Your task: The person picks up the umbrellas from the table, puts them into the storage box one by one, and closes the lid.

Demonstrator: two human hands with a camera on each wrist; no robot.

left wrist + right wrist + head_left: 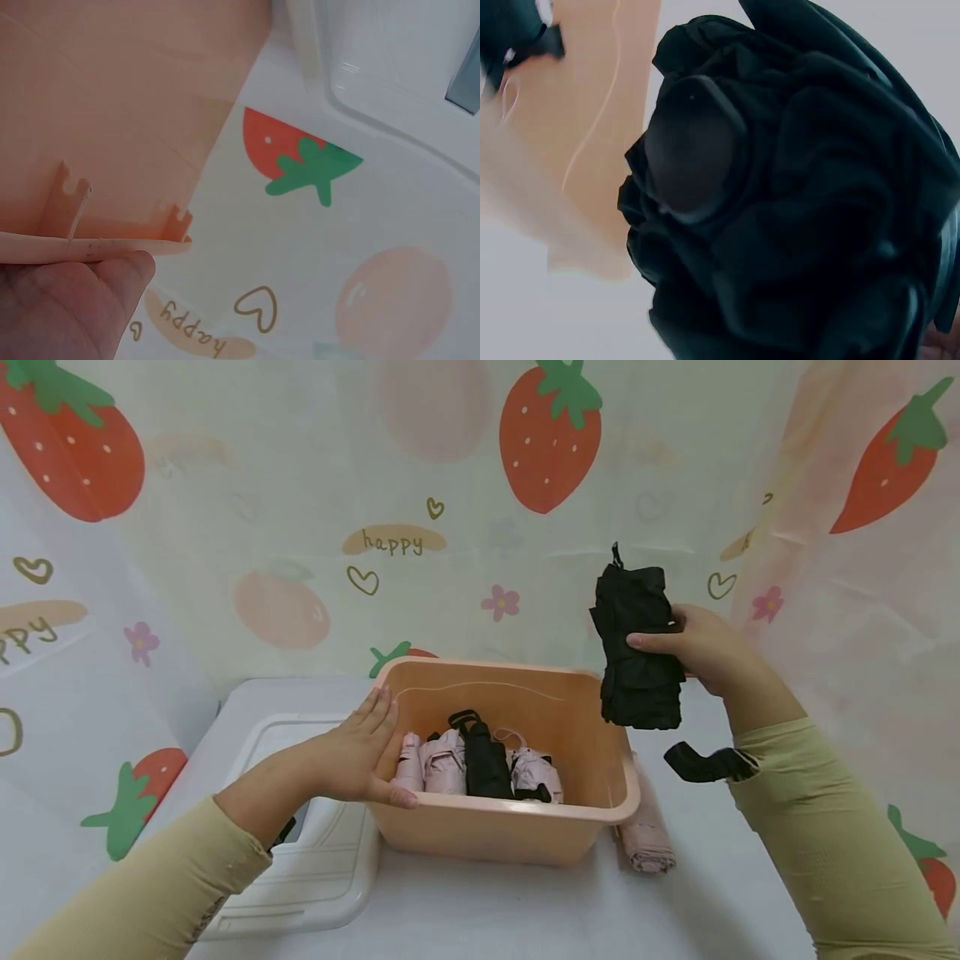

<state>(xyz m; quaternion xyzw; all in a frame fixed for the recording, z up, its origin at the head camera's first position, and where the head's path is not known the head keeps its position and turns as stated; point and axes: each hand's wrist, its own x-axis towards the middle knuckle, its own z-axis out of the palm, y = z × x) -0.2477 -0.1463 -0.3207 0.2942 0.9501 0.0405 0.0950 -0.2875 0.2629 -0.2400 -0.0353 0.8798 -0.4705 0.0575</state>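
Observation:
In the head view my right hand [712, 647] grips a black folded umbrella [637, 689] upright, above the right end of a peach plastic bin [487, 835]. Its end, with a round dark cap, fills much of the right wrist view. My left hand [348, 760] rests on the bin's left rim, fingers straight, thumb along the front corner. Inside the bin, several folded umbrellas stand side by side: a slim pink one [408, 764], a wider pink one [444, 764], a black one [486, 760] and another pink one [536, 772].
A pale pink rolled umbrella [648, 839] lies on the white table just right of the bin. To the left is a white plastic lid [307, 885], partly under my left forearm. A strawberry-print sheet [450, 468] hangs behind and at the sides.

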